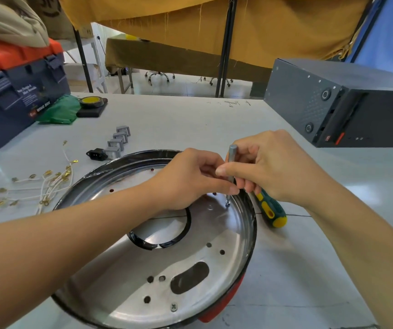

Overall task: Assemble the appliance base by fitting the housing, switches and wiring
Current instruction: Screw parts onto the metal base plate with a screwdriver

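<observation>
**Screw going into the base plate**

At the far left of the tabletop [190, 119] a dark toolbox [19, 96] with an orange lid stands out of the way, and nearer in lie the white wires [48, 186] with brass terminals, spread out so each can be picked singly. Beside them sit the grey switches [118, 141] in a row and a black power socket [95, 155], apparently waiting their turn.

The round metal housing [143, 269] lies open side up in the middle, directly under both forearms, with one screw [173, 307] already seated near its front rim. The left hand [190, 179] reaches across it, fingers curled, its fingertips pinching low on a slim grey screwdriver [232, 167], probably to steady the tip on a small screw at the plate's far right. The right hand [269, 167] is curled round the upper shaft, thumb and fingers closed on it, placed to twist. Just right of the housing a green-and-yellow screwdriver [270, 210] lies on the tabletop, within easy reach.
</observation>
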Demonstrator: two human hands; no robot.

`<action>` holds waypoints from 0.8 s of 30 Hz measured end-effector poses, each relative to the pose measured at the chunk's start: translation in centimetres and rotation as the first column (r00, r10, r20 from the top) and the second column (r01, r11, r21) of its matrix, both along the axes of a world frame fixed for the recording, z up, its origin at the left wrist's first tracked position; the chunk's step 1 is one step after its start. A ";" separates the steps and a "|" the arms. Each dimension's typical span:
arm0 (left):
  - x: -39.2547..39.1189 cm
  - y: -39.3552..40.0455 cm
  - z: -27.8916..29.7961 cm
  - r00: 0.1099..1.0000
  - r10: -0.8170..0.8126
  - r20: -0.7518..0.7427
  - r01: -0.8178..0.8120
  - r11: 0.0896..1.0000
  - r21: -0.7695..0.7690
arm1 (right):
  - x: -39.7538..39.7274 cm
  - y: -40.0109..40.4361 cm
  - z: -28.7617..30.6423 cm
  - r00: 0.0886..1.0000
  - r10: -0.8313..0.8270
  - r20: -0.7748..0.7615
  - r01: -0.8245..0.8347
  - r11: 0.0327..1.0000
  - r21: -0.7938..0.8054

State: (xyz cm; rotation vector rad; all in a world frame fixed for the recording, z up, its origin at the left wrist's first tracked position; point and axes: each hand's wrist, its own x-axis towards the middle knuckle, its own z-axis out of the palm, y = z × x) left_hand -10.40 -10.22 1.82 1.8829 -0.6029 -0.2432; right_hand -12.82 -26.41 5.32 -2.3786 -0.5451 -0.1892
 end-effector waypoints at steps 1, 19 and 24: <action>0.0 0.0 0.0 1.000 -0.002 -0.001 0.002 1.000 0.000 | 0.1 -0.1 0.0 1.000 0.010 -0.008 -0.010 1.000 0.003; 0.2 0.2 0.4 0.994 -0.093 0.052 0.090 0.995 0.048 | 0.2 -0.4 -0.9 0.996 0.014 -0.086 0.004 0.979 0.205; 0.2 0.2 0.4 0.991 -0.118 0.055 0.114 0.991 0.065 | -0.6 0.3 -1.4 0.996 -0.092 -0.012 0.093 0.975 0.200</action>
